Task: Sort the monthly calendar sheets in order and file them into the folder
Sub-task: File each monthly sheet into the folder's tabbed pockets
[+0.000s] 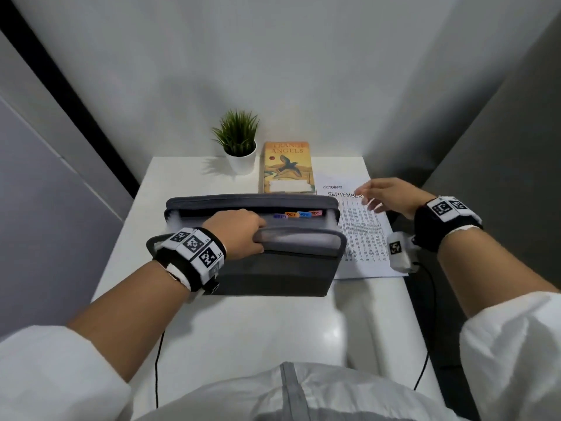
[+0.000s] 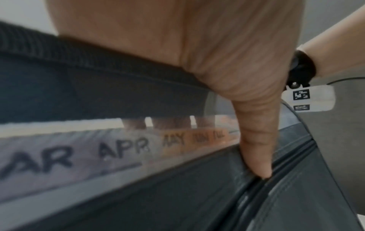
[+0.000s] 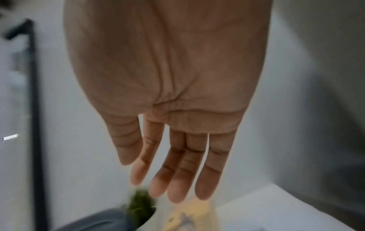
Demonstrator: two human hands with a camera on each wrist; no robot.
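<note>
A grey expanding folder stands open at the middle of the white table. Coloured month tabs show inside it; the left wrist view reads APR and MAY among them. My left hand grips the folder's front wall, fingers curled inside and thumb on the outside. To the right of the folder lies a stack of calendar sheets, with SEPTEMBER on top and OCTOBER peeking out behind. Above that stack my right hand hovers with straight fingers, holding nothing.
A potted plant and an orange book sit at the back of the table. Grey walls close in on both sides. A black cable hangs past the table's right edge.
</note>
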